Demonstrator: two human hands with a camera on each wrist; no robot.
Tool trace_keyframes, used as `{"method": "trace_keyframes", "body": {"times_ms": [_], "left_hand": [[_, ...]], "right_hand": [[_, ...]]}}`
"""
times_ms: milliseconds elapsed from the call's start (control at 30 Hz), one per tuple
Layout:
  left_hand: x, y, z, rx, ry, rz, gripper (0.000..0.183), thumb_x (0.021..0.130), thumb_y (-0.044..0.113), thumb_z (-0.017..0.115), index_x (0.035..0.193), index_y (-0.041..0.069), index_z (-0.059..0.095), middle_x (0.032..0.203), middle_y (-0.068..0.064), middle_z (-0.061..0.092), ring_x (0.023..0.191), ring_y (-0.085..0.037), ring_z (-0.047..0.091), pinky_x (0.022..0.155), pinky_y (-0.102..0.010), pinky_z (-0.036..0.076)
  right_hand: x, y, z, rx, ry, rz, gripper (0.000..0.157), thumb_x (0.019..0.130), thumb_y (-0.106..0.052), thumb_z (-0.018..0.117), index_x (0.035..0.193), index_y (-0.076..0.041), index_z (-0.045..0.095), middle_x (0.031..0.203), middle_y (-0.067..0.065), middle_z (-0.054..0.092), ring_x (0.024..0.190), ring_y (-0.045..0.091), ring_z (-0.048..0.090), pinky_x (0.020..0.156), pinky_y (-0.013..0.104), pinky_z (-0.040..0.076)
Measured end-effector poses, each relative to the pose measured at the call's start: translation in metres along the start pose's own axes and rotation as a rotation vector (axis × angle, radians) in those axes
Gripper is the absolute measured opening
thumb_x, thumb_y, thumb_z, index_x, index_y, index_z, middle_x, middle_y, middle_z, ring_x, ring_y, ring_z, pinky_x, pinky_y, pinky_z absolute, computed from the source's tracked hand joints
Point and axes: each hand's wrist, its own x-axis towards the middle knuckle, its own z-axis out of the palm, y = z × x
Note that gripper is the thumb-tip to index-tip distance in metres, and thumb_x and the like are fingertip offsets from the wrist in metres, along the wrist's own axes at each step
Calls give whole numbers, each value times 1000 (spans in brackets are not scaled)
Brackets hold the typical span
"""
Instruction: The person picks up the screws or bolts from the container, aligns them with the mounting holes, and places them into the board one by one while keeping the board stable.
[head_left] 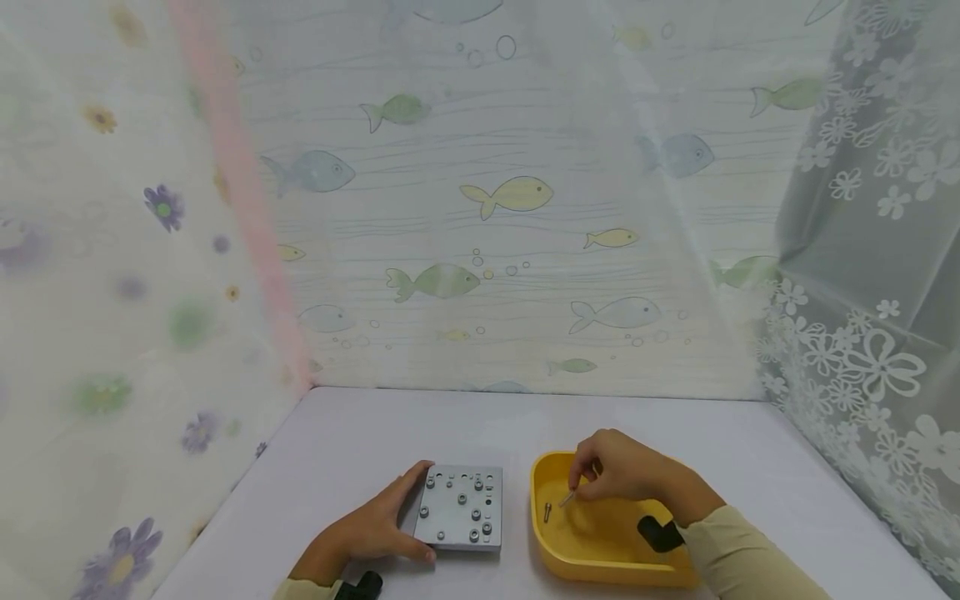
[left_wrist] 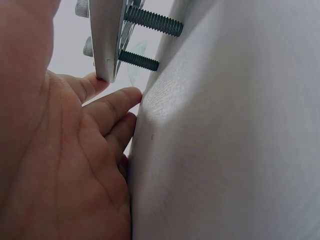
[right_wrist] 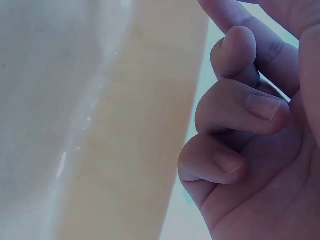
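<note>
Thumb and fingers of my left hand [head_left: 382,521] span the left side of a square silver metal plate [head_left: 446,527], gripping it at its near and far corners. Several socket-head screws stand in its holes. In the left wrist view, threaded screw shanks [left_wrist: 152,21] stick out of the underside towards the table. Over a yellow bin [head_left: 585,572], my right hand [head_left: 618,467] pinches a small silver screw [head_left: 567,498] between thumb and fingertip. A second screw [head_left: 547,512] lies on the bin's floor. The right wrist view shows curled fingers [right_wrist: 235,107], with the pinched screw out of sight.
Plate and bin stand side by side on a white table [head_left: 405,425], a narrow gap between them. A fish-patterned curtain [head_left: 480,333] hangs behind the table, with flowered sheets at left and right.
</note>
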Motion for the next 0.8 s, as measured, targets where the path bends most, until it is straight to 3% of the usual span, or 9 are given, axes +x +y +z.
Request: {"method": "trace_keyframes", "body": {"times_ms": [500,800], "left_hand": [[1,1,0,33,15,-46,132,57,55,95,165,37,21,173,-2,21,159,-46,11,120,-76,10],[0,1,-1,31,18,-44,132,57,56,95,165,36,22,173,-1,22,158,-49,9,120,-77,9]], "right_hand": [[15,-14,-6,36,75,-15,7,86,-29,84,85,-31,77,71,-10,61,67,4,52,58,19,45],[31,-23,-8,17,94,-13,6,85,-28,84,87,-29,79,70,-10,59,71,7,54,60,20,45]]}}
